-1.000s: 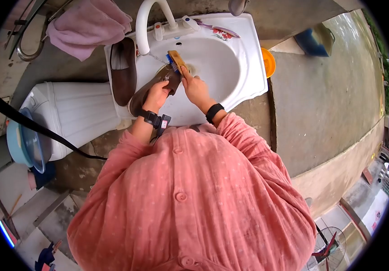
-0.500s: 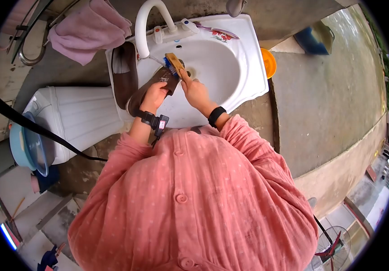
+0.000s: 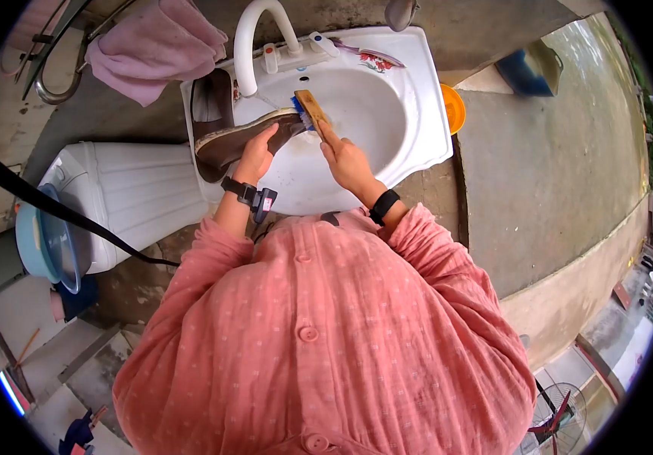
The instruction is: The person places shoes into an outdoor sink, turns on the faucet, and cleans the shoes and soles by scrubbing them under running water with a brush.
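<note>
Over the white sink (image 3: 372, 159), my left hand (image 3: 256, 155) grips a brown shoe (image 3: 224, 148), which lies tilted on its side with its pale sole edge facing the faucet. My right hand (image 3: 348, 163) is closed round the handle of a wooden scrub brush (image 3: 313, 110). The brush's blue bristles touch or nearly touch the right end of the shoe. Another brown shoe (image 3: 211, 98) rests on the sink's left rim, partly hidden behind the held one.
A white faucet (image 3: 244, 53) arches over the basin. A pink-handled brush (image 3: 372, 53) lies on the back ledge. A pink towel (image 3: 156, 49) hangs at the left, above a white ribbed cabinet (image 3: 148, 193). To the right sit an orange basin (image 3: 454, 108) and a blue container (image 3: 530, 70).
My left hand has turned the shoe, so its sole edge now shows. My right hand has shifted slightly right and down, with the scrub brush at the shoe's end.
</note>
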A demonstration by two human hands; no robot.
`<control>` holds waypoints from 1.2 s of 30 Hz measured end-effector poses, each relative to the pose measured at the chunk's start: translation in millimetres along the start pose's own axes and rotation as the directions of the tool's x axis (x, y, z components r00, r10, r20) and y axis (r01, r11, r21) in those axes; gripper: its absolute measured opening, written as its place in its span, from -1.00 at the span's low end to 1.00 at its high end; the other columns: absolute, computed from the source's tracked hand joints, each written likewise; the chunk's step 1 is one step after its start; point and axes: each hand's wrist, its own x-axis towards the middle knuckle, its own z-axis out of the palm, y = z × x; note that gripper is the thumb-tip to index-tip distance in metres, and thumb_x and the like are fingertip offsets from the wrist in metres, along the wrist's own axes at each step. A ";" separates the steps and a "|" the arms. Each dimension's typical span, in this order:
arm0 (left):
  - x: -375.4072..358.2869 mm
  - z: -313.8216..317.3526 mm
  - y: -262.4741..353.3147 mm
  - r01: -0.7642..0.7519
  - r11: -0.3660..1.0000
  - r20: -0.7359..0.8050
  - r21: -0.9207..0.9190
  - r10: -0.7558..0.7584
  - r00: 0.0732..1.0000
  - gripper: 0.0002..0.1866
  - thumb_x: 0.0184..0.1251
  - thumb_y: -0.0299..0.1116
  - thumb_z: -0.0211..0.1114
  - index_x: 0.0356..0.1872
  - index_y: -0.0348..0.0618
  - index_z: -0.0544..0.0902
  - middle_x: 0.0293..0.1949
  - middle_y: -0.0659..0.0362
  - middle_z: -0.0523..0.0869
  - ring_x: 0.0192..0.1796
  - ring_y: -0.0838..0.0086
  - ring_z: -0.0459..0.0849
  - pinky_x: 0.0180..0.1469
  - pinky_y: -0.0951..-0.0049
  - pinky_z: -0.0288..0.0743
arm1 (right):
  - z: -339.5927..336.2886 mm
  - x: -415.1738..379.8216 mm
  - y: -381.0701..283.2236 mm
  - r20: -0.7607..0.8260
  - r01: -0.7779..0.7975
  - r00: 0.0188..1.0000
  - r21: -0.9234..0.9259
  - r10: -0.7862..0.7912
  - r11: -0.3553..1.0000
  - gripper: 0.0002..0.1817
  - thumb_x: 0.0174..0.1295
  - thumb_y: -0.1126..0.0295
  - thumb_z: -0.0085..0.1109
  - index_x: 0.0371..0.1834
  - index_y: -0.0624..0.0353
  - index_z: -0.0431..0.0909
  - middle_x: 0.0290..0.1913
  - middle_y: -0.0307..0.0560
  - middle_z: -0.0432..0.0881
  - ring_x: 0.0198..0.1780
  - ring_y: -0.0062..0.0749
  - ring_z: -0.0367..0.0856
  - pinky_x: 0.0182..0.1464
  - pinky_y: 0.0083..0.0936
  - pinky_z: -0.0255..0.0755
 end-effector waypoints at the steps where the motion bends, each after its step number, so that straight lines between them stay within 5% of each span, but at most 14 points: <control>1: 1.1 -7.1 -2.9 -0.176 0.886 0.096 0.429 0.149 0.984 -0.67 0.30 -0.39 -0.03 0.02 -0.35 0.44 -0.02 0.08 0.55 0.02 0.43 0.47 0.14 0.50 0.27 | -1.2 -3.7 -12.8 0.040 0.044 0.998 0.049 -0.046 0.998 -0.51 0.25 0.26 -0.13 0.28 -0.06 0.17 -0.42 0.26 0.47 -0.38 0.13 0.47 -0.26 -0.16 0.34; 2: 3.5 -13.7 -5.8 -0.339 0.571 0.246 0.748 0.236 0.940 -0.66 0.33 -0.38 -0.07 0.02 -0.38 0.44 -0.01 0.08 0.54 0.02 0.42 0.47 0.14 0.50 0.26 | -1.0 -7.9 -28.2 0.076 0.084 0.993 0.101 -0.092 0.991 -0.51 0.25 0.26 -0.14 0.28 -0.08 0.16 -0.40 0.26 0.47 -0.38 0.13 0.47 -0.26 -0.17 0.34; 3: 2.4 -9.0 -10.7 -0.215 0.636 0.095 0.741 0.219 0.971 -0.66 0.37 -0.38 -0.14 0.01 -0.41 0.44 0.00 0.07 0.53 0.02 0.42 0.46 0.14 0.52 0.25 | -1.5 -12.5 -43.2 0.111 0.167 0.978 0.098 -0.178 0.981 -0.50 0.25 0.26 -0.13 0.29 -0.10 0.14 -0.39 0.26 0.47 -0.39 0.12 0.47 -0.27 -0.16 0.35; 6: 0.8 -2.6 -9.9 -0.138 0.688 0.053 0.713 0.144 0.988 -0.68 0.35 -0.41 -0.11 -0.01 -0.42 0.45 -0.01 0.07 0.53 0.02 0.44 0.46 0.13 0.52 0.25 | 2.0 3.4 -25.2 0.049 0.074 0.996 0.011 -0.074 0.997 -0.49 0.25 0.26 -0.13 0.30 -0.11 0.12 -0.40 0.25 0.47 -0.39 0.11 0.48 -0.27 -0.16 0.35; 7: 2.0 -1.5 -15.3 -0.110 0.835 -0.005 0.540 0.134 0.991 -0.69 0.32 -0.43 -0.04 0.00 -0.41 0.45 -0.02 0.08 0.54 0.01 0.44 0.47 0.12 0.51 0.27 | 3.5 8.0 -17.0 -0.011 0.055 0.998 0.003 -0.055 0.998 -0.49 0.25 0.26 -0.13 0.31 -0.13 0.12 -0.42 0.23 0.46 -0.41 0.12 0.48 -0.28 -0.16 0.36; 11: 13.4 -9.4 -22.6 -0.139 0.970 -0.042 0.200 0.150 0.988 -0.70 0.26 -0.44 0.04 -0.02 -0.34 0.46 -0.02 0.07 0.54 0.01 0.39 0.51 0.13 0.43 0.31 | 6.3 -0.1 -25.5 -0.045 0.022 0.999 -0.059 -0.025 0.998 -0.50 0.25 0.25 -0.13 0.30 -0.18 0.14 -0.45 0.22 0.45 -0.47 0.13 0.47 -0.34 -0.14 0.38; 12: 11.8 -9.1 -20.9 -0.288 0.904 0.073 0.315 0.280 0.957 -0.66 0.32 -0.34 0.02 -0.01 -0.41 0.43 -0.02 0.08 0.54 -0.01 0.42 0.51 0.12 0.47 0.32 | 6.5 2.3 -25.6 -0.050 0.022 0.998 -0.062 -0.025 0.998 -0.50 0.25 0.25 -0.13 0.30 -0.18 0.14 -0.45 0.22 0.45 -0.47 0.13 0.47 -0.34 -0.14 0.38; 14: -2.0 12.0 -2.8 -0.085 0.986 -0.007 -0.143 0.085 0.996 -0.65 0.34 -0.34 -0.02 0.05 -0.38 0.38 -0.02 0.05 0.54 0.02 0.33 0.51 0.16 0.38 0.31 | 14.6 -2.7 -25.6 -0.075 0.098 0.992 -0.086 -0.105 0.991 -0.50 0.25 0.23 -0.13 0.29 -0.13 0.15 -0.44 0.24 0.48 -0.53 0.11 0.49 -0.40 -0.14 0.41; 19: 0.7 16.2 -6.6 -0.136 0.978 -0.069 -0.161 0.126 0.990 -0.57 0.39 -0.22 -0.12 0.13 -0.35 0.30 0.14 -0.02 0.40 0.19 0.26 0.36 0.27 0.26 0.17 | 21.8 14.9 -14.6 -0.092 -0.035 0.995 -0.055 0.030 0.998 -0.49 0.24 0.26 -0.12 0.30 -0.06 0.14 -0.44 0.27 0.46 -0.49 0.13 0.48 -0.38 -0.13 0.39; 21: -6.1 7.9 -0.8 -0.087 0.923 -0.040 -0.374 0.077 0.996 -0.47 0.41 -0.08 -0.24 0.17 -0.34 0.25 0.18 -0.05 0.35 0.24 0.19 0.30 0.31 0.21 0.10 | 25.6 -4.3 -28.1 -0.052 0.061 0.997 -0.075 -0.065 0.995 -0.49 0.23 0.25 -0.11 0.29 -0.06 0.15 -0.45 0.26 0.47 -0.52 0.10 0.49 -0.43 -0.14 0.40; 24: -13.3 4.3 -0.6 -0.112 0.894 -0.110 -0.434 0.071 0.991 -0.39 0.41 0.01 -0.36 0.19 -0.36 0.20 0.19 -0.07 0.32 0.24 0.16 0.29 0.30 0.14 0.12 | 34.2 2.2 -20.0 0.002 0.151 0.988 -0.102 -0.152 0.983 -0.48 0.22 0.23 -0.09 0.29 -0.05 0.16 -0.43 0.28 0.48 -0.55 0.08 0.49 -0.48 -0.16 0.41; 28: -7.2 -1.5 -7.3 -0.149 0.897 -0.178 -0.417 0.080 0.981 -0.40 0.42 -0.01 -0.40 0.19 -0.36 0.21 0.20 -0.08 0.31 0.25 0.14 0.27 0.31 0.13 0.09 | 35.6 17.6 -22.3 -0.082 0.009 0.997 -0.052 -0.013 0.999 -0.48 0.24 0.21 -0.11 0.29 -0.10 0.15 -0.44 0.29 0.45 -0.50 0.17 0.48 -0.39 -0.11 0.40; 30: -13.9 -7.9 -6.0 -0.165 0.820 -0.133 -0.548 0.109 0.985 -0.42 0.42 -0.04 -0.36 0.18 -0.36 0.23 0.18 -0.07 0.34 0.24 0.16 0.29 0.31 0.14 0.08 | 31.1 -2.0 -34.7 0.016 0.149 0.989 -0.099 -0.148 0.984 -0.52 0.26 0.22 -0.15 0.27 -0.08 0.16 -0.45 0.29 0.46 -0.50 0.15 0.48 -0.40 -0.09 0.39; 36: -14.1 -3.1 -7.2 -0.146 0.832 -0.151 -0.536 0.075 0.986 -0.41 0.41 -0.02 -0.32 0.20 -0.35 0.22 0.21 -0.06 0.31 0.27 0.15 0.25 0.34 0.15 0.01 | 25.3 17.7 -17.0 -0.049 0.040 0.998 -0.069 -0.044 0.997 -0.48 0.24 0.25 -0.12 0.29 -0.06 0.13 -0.46 0.31 0.45 -0.49 0.16 0.48 -0.38 -0.09 0.39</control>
